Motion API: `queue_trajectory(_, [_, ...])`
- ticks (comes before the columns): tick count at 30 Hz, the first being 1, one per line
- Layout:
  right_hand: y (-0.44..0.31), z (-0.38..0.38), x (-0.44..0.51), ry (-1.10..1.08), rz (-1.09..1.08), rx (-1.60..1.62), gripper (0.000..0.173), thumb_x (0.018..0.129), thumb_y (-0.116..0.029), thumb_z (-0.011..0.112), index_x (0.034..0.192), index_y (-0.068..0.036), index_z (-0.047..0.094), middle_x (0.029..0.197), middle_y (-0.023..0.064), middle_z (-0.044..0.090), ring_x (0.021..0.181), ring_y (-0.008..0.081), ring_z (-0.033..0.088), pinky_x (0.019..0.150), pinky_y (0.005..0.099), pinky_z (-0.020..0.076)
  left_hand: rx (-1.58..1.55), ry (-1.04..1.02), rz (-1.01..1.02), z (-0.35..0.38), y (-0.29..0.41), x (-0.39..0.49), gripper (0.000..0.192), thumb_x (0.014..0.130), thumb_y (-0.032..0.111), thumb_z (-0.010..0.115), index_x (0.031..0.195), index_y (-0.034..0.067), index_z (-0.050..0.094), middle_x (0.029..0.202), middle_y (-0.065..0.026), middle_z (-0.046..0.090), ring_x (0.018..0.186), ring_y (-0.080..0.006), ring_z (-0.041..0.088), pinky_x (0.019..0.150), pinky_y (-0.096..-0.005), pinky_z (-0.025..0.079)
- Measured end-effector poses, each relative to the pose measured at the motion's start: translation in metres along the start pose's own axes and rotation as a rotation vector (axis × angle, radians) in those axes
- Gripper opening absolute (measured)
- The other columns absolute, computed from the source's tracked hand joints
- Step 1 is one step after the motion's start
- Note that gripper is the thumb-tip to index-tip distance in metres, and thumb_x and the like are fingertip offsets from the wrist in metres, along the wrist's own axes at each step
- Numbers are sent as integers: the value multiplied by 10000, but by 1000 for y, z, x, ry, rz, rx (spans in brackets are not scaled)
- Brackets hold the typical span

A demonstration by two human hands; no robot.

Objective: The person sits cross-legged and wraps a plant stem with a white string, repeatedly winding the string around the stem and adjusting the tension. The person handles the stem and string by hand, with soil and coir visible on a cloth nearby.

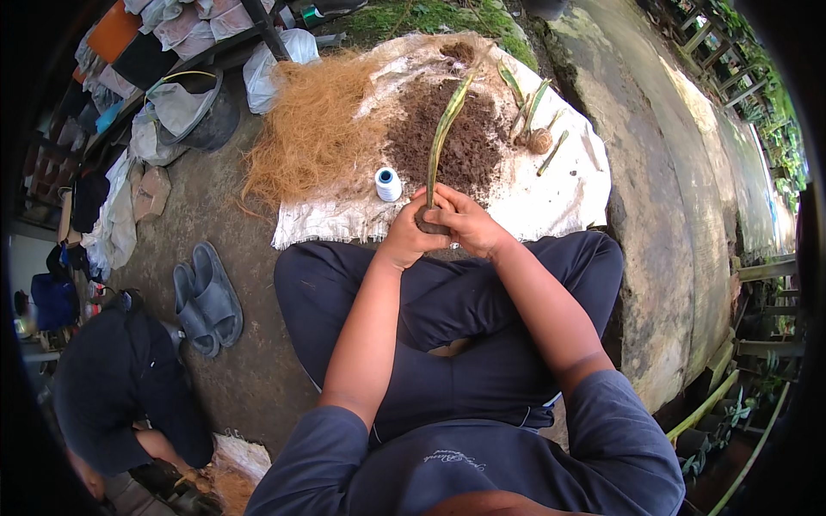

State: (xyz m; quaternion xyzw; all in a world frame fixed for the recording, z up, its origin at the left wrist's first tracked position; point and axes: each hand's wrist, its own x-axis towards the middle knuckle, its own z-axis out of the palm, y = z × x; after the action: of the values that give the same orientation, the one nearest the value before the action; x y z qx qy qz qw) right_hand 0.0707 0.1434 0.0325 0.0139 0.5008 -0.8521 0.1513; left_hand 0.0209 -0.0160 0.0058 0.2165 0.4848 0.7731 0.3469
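Observation:
Both hands hold a ball of dark soil [432, 221] with a long snake plant leaf [445, 132] standing up from it. My left hand [412, 233] cups the ball from the left and below. On its right side, my right hand [471, 222] presses with thumb and fingers around the leaf's base. Just beyond lies a heap of loose dark soil [423, 122] on a white woven sack [561, 200]. A spool of white thread [388, 185] stands upright left of my hands. Orange-brown coconut fibre [310, 129] is piled at the sack's left.
A fibre-wrapped ball [540, 141] lies on the right by loose snake plant leaves [534, 106] and a short cut piece [553, 153]. Grey slide sandals [208, 300] rest on the left floor. Another person [122, 380] bends over more fibre [233, 487]. A black bucket [216, 122] stands upper left.

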Motion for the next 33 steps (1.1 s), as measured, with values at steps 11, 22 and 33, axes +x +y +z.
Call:
queue_trajectory(11, [-1, 12, 1, 195, 87, 165, 329, 1057, -247, 622, 1344, -101, 556, 1190, 25, 636, 1098, 145, 654, 870, 356, 612, -83, 171, -97, 2, -1, 2, 624, 784, -5, 825, 1348, 77, 571, 1206, -71, 618, 1148, -177, 661, 979, -329, 580])
queue_trajectory(22, [-12, -1, -4, -16, 95, 220, 470, 1012, -206, 698, 1428, -90, 513, 1257, 57, 631, 1183, 173, 639, 952, 340, 600, 120, 74, 111, 0, -1, 4, 561, 732, 72, 902, 1218, 59, 624, 1152, -22, 617, 1081, -153, 636, 946, -325, 548])
queue_trajectory(33, [9, 3, 2, 199, -82, -387, 483, 1002, -204, 671, 1433, -28, 541, 1310, 79, 617, 1209, 169, 587, 1074, 325, 458, 387, 207, 62, 14, -3, 4, 549, 696, 40, 871, 1172, 98, 605, 1106, -54, 664, 1039, -193, 675, 889, -358, 568])
